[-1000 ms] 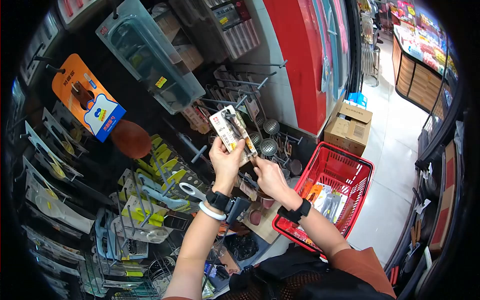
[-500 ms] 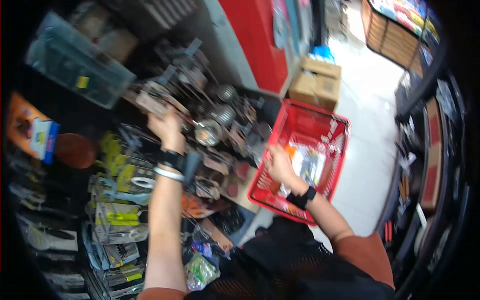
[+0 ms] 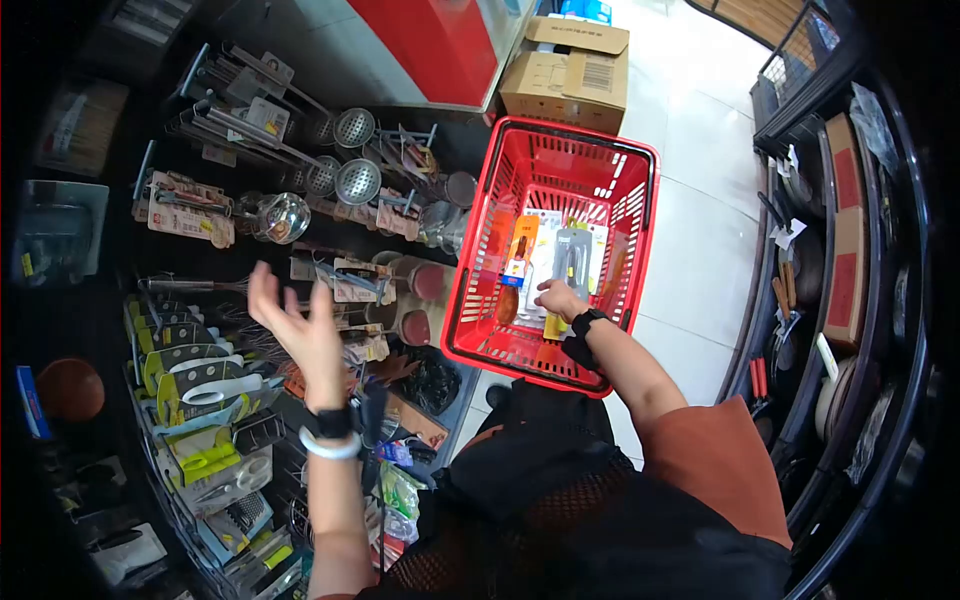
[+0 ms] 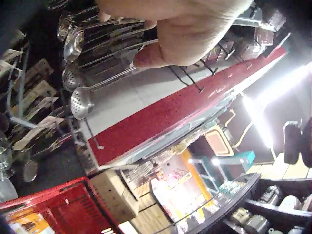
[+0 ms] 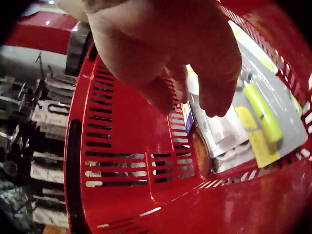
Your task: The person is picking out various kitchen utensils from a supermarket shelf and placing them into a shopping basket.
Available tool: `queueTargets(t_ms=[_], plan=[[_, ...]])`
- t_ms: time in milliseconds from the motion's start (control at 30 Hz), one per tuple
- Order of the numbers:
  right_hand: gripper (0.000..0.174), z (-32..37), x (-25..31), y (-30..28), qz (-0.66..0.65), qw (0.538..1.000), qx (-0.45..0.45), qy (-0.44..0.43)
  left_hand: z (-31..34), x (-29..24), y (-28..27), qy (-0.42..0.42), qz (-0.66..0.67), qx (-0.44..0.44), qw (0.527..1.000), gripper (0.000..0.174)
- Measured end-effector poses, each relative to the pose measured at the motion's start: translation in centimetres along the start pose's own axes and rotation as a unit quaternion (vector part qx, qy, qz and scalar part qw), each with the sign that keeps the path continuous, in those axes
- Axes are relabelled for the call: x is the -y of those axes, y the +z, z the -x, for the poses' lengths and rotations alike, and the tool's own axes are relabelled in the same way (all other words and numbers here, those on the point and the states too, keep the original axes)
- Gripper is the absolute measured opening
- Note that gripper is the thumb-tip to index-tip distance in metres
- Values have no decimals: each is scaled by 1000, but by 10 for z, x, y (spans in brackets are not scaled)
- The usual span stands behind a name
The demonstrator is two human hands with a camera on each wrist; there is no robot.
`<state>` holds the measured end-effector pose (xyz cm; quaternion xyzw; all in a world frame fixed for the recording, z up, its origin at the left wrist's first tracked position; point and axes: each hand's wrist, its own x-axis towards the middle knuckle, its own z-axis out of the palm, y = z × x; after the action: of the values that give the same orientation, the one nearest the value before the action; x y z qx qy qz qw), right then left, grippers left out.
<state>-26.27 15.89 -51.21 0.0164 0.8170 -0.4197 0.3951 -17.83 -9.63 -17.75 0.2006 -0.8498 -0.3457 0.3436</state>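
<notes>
My left hand (image 3: pixel 305 340) is raised beside the rack of hanging kitchen tools, fingers apart and nothing in them. In the left wrist view, that hand (image 4: pixel 195 29) overlaps the long handles of perforated ladles (image 4: pixel 80 103). Inside the red shopping basket (image 3: pixel 545 160) my right hand (image 3: pixel 562 298) hangs low over packaged goods. Its fingers point down with a gap from the thumb, close to a white packet (image 5: pixel 224 134). Also in the basket lie an orange card (image 3: pixel 522 240), a grey packaged tool (image 3: pixel 572 262) and a yellow-green handled tool (image 5: pixel 263 112).
Carded utensils (image 3: pixel 185 205) hang on hooks at the left, with perforated ladles (image 3: pixel 357 182) beside them. A cardboard box (image 3: pixel 565 85) stands beyond the basket. Shelves with pans and a long box (image 3: pixel 845 270) line the right side of the white tiled floor (image 3: pixel 690 260).
My left hand has let go of the carded utensil it held by the hooks and drawn back. My right hand left that utensil and moved into the basket. The view swung toward the basket.
</notes>
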Motion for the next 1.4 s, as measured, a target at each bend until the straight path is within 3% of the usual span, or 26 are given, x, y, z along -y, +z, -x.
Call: queueTargets(t_ms=[33, 133, 233, 433, 500, 533, 567, 667, 833, 967, 1067, 1133, 1167, 1233, 1300, 1333, 1400], plan=[[37, -2, 7, 4, -142, 987, 55, 42, 19, 1, -4, 3, 1, 25, 1000, 63], [46, -12, 26, 22, -292, 949, 96, 76, 67, 4, -18, -65, 33, 68, 995, 56], [54, -46, 15, 50, -282, 953, 109, 22, 102, 20, -39, -125, 49, 80, 988, 52], [55, -85, -3, 55, -307, 946, 93, 45, 130, 22, -67, -201, 50, 37, 978, 52], [39, -75, 11, 47, -344, 935, 13, 88, 133, 23, -71, -211, 67, 27, 975, 52], [36, -87, -2, 45, -337, 937, 31, 86, 134, 21, -72, -218, 63, 26, 974, 51], [38, -83, -3, 41, -413, 905, 17, 104, 135, 22, -73, -221, 64, 18, 973, 51], [47, -40, 25, 19, -422, 903, -63, 52, 137, 23, -72, -212, 58, 48, 974, 47], [36, 18, 43, -29, -500, 864, -46, -39, 124, 15, -54, -188, 103, 67, 974, 43], [29, 100, 92, -66, -524, 841, -1, -134, 103, 0, -34, -73, 44, 215, 973, 34], [25, 159, 136, -71, -538, 815, 26, -215, 83, -25, -11, -1, 49, 300, 953, 54], [23, 188, 157, -67, -492, 824, 43, -277, 79, -41, -3, -40, 133, 340, 930, 72], [22, 206, 172, -64, -485, 817, 61, -305, 82, -40, 3, -50, 194, 328, 923, 65], [19, 231, 193, -57, -404, 838, 52, -363, 84, -43, 2, -150, 329, 342, 868, 53], [15, 257, 217, -55, -254, 857, -30, -447, 88, -51, -7, -172, 354, 302, 868, 36], [14, 269, 225, -54, -180, 871, -67, -453, 90, -54, -15, -138, 342, 282, 886, 33], [18, 274, 232, -46, -109, 826, -135, -537, 84, -60, -31, -42, 285, 222, 931, 31]])
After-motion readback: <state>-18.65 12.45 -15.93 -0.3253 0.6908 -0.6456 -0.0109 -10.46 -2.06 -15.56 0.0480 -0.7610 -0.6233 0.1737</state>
